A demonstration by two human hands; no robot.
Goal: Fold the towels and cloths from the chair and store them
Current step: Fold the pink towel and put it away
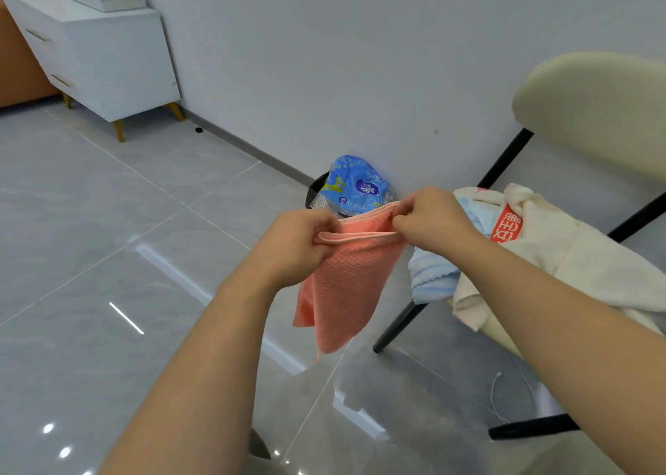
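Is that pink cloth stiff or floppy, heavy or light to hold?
Probably floppy: the pink cloth hangs limp below where the left hand and right hand pinch its top edge. Likely light, since fingertip pinches hold it. Its waffle texture suggests little slipperiness.

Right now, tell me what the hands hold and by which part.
The pink cloth: the left hand and the right hand each pinch one end of its top edge; the rest hangs free.

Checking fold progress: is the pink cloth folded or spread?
Folded in half: pink cloth hangs doubled, two top edges pinched by left hand and right hand.
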